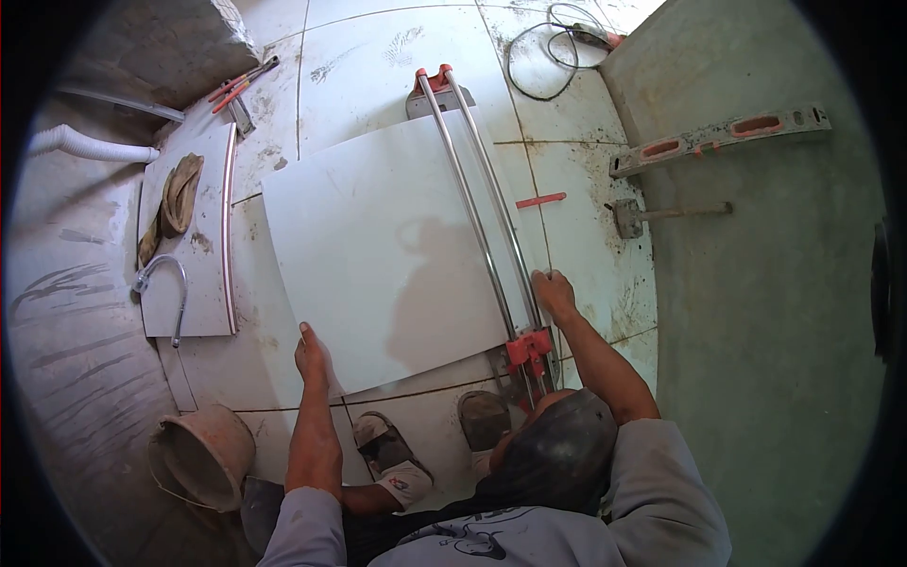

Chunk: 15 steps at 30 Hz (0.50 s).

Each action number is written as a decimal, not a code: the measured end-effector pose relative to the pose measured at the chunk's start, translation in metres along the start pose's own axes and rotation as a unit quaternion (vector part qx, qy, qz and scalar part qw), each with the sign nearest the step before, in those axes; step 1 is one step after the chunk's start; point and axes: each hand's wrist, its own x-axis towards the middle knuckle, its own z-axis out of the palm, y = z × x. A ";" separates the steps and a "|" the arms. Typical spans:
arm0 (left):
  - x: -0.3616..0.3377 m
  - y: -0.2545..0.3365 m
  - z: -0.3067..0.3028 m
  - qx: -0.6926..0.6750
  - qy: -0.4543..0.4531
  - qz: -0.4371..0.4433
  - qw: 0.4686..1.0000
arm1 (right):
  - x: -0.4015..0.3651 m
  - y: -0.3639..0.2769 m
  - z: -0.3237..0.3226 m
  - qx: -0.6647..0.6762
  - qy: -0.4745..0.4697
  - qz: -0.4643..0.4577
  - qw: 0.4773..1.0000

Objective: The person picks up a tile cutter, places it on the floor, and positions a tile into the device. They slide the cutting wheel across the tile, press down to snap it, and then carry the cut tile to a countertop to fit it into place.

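A large pale tile (378,236) lies on a manual tile cutter, under its two chrome rails (487,222). The cutter's red carriage (529,350) sits at the end nearest my body; its red-capped far end (435,85) rests on the floor. My left hand (312,357) grips the tile's near left corner, thumb up along the edge and other fingers mostly hidden. My right hand (555,291) is closed at the tile's right edge, just outside the right rail; its fingertips are partly hidden. A red bar (541,200) juts out right of the rails.
A spirit level (723,140) and a hammer (652,217) lie along the right wall. A coiled cable (543,57) is at the back. Left are another tile (203,298), a brown cloth (179,194), a curved tap spout (179,283), red-handled pliers (231,93) and a bucket (213,454).
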 end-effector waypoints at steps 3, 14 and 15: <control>0.009 -0.006 0.002 -0.016 -0.024 -0.017 0.999 | 0.003 0.002 -0.005 0.051 -0.016 0.020 0.998; -0.016 -0.003 0.012 -0.049 -0.072 0.012 0.996 | 0.021 0.019 -0.017 -0.023 -0.022 -0.058 0.998; -0.018 -0.002 0.013 -0.068 -0.092 0.022 0.993 | 0.023 0.023 -0.018 -0.021 -0.018 -0.055 0.998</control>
